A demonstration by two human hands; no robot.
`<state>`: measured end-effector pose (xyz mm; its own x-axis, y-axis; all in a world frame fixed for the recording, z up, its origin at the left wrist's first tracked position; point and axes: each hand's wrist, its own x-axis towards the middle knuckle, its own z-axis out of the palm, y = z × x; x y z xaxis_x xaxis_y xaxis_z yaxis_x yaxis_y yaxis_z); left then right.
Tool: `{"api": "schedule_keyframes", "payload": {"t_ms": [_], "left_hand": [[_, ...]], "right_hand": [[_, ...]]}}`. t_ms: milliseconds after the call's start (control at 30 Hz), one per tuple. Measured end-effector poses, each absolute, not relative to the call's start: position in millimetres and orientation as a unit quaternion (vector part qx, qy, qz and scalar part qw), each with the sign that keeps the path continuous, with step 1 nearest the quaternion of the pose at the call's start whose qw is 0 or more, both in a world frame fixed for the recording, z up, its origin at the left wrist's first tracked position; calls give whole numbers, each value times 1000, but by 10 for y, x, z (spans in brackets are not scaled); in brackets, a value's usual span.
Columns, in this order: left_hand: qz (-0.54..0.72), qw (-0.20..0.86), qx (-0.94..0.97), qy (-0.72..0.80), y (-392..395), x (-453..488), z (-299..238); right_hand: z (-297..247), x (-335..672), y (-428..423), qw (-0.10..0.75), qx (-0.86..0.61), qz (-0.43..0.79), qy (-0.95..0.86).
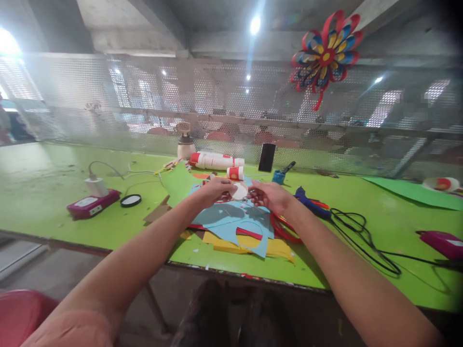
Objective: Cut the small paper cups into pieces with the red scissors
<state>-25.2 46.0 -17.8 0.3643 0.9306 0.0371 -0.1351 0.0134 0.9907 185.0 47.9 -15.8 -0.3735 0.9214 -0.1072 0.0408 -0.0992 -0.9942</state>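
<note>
A small white paper disc [239, 191] is pinched at its left edge by my left hand [218, 191], above the middle of the paper pile. At the disc's right side, my right hand [269, 195] has its fingers curled together. Something small and thin may be between those fingertips, but it is too small to make out. Under both hands lie cut sheets of light blue paper [220, 219] over yellow paper [246, 245]. A red and white paper cup [235, 173] lies on its side just behind the disc.
A blue glue gun [313, 205] with a coiled black cable [361, 231] lies right of my right arm. Behind are stacked paper cups [217, 161], a phone [266, 157] and a blue pot [278, 177]. A purple power strip [93, 204] is at left. A paper flower [327, 56] hangs above.
</note>
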Motion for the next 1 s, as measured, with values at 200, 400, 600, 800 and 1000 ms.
{"api": "schedule_keyframes", "payload": {"t_ms": [200,400,600,800,1000], "left_hand": [[416,658,523,347,527,-289,-203],[380,710,507,307,556,-323,-176],[349,730,513,286,535,-317,-189],[353,713,535,286,546,-312,-207],[365,653,569,343,483,-276,-191]], "right_hand": [[-200,1798,475,359,-459,577,-572],[-208,1726,439,355,-470,548,-593],[-168,1668,379,367,-455,524,-620],[-150,1641,351,356,-465,493,-644],[-183,1676,391,331,-494,422,-684]]}}
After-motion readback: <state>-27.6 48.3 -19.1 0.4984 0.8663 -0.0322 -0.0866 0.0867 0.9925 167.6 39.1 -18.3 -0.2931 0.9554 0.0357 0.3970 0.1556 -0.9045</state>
